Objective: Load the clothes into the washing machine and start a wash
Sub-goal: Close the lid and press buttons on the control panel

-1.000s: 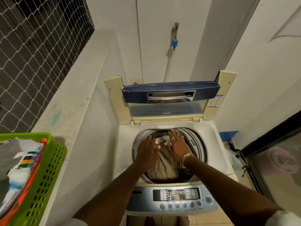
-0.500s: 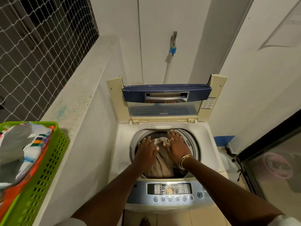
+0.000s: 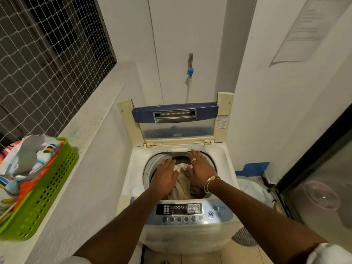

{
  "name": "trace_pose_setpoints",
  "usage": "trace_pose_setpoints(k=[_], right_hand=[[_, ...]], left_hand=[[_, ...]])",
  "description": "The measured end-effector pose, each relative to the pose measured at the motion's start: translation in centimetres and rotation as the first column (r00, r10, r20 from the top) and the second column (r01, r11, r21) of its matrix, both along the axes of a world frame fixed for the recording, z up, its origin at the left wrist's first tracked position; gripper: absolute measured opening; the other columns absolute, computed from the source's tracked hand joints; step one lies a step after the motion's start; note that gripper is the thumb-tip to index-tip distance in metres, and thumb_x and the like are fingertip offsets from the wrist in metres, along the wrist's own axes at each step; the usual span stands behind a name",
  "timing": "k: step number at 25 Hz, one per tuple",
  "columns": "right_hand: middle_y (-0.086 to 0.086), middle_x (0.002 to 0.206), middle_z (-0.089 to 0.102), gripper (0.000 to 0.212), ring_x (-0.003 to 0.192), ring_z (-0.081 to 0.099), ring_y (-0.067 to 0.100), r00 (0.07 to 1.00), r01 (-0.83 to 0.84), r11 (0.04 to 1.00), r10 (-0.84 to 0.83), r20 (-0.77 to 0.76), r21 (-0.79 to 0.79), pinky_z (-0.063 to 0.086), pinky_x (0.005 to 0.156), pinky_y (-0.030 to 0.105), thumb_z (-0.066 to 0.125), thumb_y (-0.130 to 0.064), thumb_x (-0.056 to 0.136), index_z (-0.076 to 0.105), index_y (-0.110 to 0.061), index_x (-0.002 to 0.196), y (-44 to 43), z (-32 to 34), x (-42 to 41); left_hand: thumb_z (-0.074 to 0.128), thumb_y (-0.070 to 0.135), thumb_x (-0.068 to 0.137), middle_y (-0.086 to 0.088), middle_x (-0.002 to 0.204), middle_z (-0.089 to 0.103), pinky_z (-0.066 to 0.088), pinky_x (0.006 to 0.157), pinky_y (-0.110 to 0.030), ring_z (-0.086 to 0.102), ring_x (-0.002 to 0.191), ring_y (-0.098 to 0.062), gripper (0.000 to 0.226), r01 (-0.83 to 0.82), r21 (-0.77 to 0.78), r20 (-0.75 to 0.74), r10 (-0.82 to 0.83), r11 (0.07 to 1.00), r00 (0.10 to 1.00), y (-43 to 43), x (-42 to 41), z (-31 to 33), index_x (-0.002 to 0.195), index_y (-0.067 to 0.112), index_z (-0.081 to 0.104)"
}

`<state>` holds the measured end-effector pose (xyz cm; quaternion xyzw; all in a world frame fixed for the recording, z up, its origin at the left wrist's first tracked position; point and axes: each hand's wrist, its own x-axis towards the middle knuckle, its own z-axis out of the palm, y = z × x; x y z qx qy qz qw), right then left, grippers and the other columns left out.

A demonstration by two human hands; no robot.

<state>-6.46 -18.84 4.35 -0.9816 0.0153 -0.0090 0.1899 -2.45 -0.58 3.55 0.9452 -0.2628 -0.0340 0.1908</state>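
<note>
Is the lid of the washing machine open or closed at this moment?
Open. The lid stands folded upright at the back of the washing machine; the drum is uncovered, with beige clothes visible inside.

One washing machine [image 3: 224, 168], one basket [image 3: 47, 187], one tap [image 3: 190, 61], two grips [image 3: 165, 178] [image 3: 200, 171]

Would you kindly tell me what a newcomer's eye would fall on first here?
At the centre, the left hand and right hand lie flat, fingers spread, over beige clothes in the drum of the top-loading washing machine, whose blue lid stands raised behind them. At the left, a green basket holding colourful laundry sits on the ledge.
</note>
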Motion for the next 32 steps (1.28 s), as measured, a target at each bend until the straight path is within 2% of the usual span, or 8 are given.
trace_pose_setpoints(k=[10, 16, 18, 20, 24, 27, 30, 32], right_hand=[[0.005, 0.163, 0.009, 0.065, 0.15, 0.005, 0.022, 1.0, -0.015, 0.998, 0.016, 0.018, -0.064, 0.009, 0.12, 0.036, 0.035, -0.046, 0.1, 0.017, -0.016, 0.155, 0.2, 2.8, -1.5], [0.006, 0.161, 0.018, 0.064, 0.149, 0.017, 0.023, 1.0, -0.009, 0.996, 0.009, 0.003, -0.088, 0.017, 0.12, 0.036, 0.039, -0.043, 0.098, 0.021, -0.016, 0.154, 0.9, 2.7, -0.6], [0.005, 0.156, 0.034, 0.06, 0.141, 0.036, 0.023, 0.999, 0.032, 0.998, -0.03, 0.028, -0.063, 0.031, 0.114, 0.035, 0.041, -0.043, 0.098, 0.028, -0.019, 0.152, 1.2, 3.5, -0.3], [0.004, 0.138, 0.057, 0.053, 0.118, 0.059, 0.022, 0.993, 0.088, 0.993, -0.082, 0.082, -0.077, 0.047, 0.097, 0.033, 0.043, -0.041, 0.098, 0.036, -0.023, 0.148, 1.3, 5.2, 0.6], [0.004, 0.107, 0.071, 0.043, 0.092, 0.067, 0.021, 0.98, 0.105, 0.978, -0.07, 0.188, -0.182, 0.053, 0.077, 0.033, 0.044, -0.04, 0.098, 0.049, -0.022, 0.137, 1.1, 9.7, 4.6], [0.006, 0.117, 0.064, 0.036, 0.106, 0.06, 0.022, 0.966, 0.045, 0.974, 0.015, 0.26, -0.221, 0.052, 0.087, 0.034, 0.054, -0.033, 0.094, 0.055, -0.018, 0.127, 1.0, 11.6, 8.2], [0.008, 0.137, 0.051, 0.047, 0.128, 0.044, 0.025, 0.981, -0.033, 0.936, 0.096, 0.166, -0.35, 0.043, 0.105, 0.039, 0.058, -0.029, 0.091, 0.051, -0.013, 0.134, 1.3, 11.7, 11.1], [0.01, 0.151, 0.037, 0.06, 0.139, 0.033, 0.028, 0.991, -0.062, 0.915, 0.104, 0.085, -0.399, 0.034, 0.114, 0.044, 0.06, -0.029, 0.09, 0.04, -0.011, 0.144, 1.4, 11.0, 12.4]], left_hand=[[0.033, 0.043, 0.104, -0.002, 0.16, 0.031, 0.02, 0.123, -0.04, 0.022, 0.15, -0.019, 0.053, 0.062, -0.024, -0.006, -0.062, 0.998, 0.998, 1.0, -0.7, 2.1, 0.152, 0.02, 0.033], [0.036, 0.043, 0.104, -0.002, 0.158, 0.034, 0.024, 0.121, -0.035, 0.027, 0.148, -0.018, 0.053, 0.07, -0.065, -0.024, -0.072, 0.995, 0.997, 2.5, 0.5, 2.0, 0.151, 0.02, 0.034], [0.037, 0.043, 0.104, -0.002, 0.155, 0.039, 0.029, 0.119, -0.035, 0.033, 0.145, -0.02, 0.051, 0.052, -0.112, -0.035, -0.057, 0.992, 0.998, 2.5, 0.9, 2.7, 0.149, 0.02, 0.037], [0.04, 0.04, 0.104, -0.002, 0.148, 0.049, 0.037, 0.114, -0.035, 0.045, 0.138, -0.021, 0.047, 0.009, -0.196, -0.022, -0.014, 0.981, 1.0, 2.1, 1.8, 4.1, 0.146, 0.02, 0.044], [0.045, 0.037, 0.103, -0.002, 0.136, 0.061, 0.048, 0.104, -0.034, 0.058, 0.123, -0.021, 0.04, -0.071, -0.271, 0.054, 0.089, 0.96, 0.995, 1.0, 5.2, 7.5, 0.139, 0.02, 0.054], [0.052, 0.026, 0.1, -0.005, 0.13, 0.063, 0.049, 0.102, -0.035, 0.059, 0.118, -0.021, 0.037, 0.0, -0.24, 0.142, 0.035, 0.971, 0.989, -0.1, 8.3, 9.8, 0.135, 0.016, 0.056], [0.057, 0.019, 0.097, -0.006, 0.141, 0.053, 0.041, 0.11, -0.037, 0.049, 0.129, -0.023, 0.045, 0.104, -0.045, 0.213, -0.092, 0.994, 0.973, -1.0, 10.5, 11.3, 0.141, 0.015, 0.049], [0.059, 0.016, 0.095, -0.006, 0.148, 0.045, 0.035, 0.113, -0.037, 0.041, 0.136, -0.024, 0.055, 0.142, 0.059, 0.246, -0.152, 0.988, 0.957, -1.4, 11.8, 11.4, 0.146, 0.016, 0.041]])
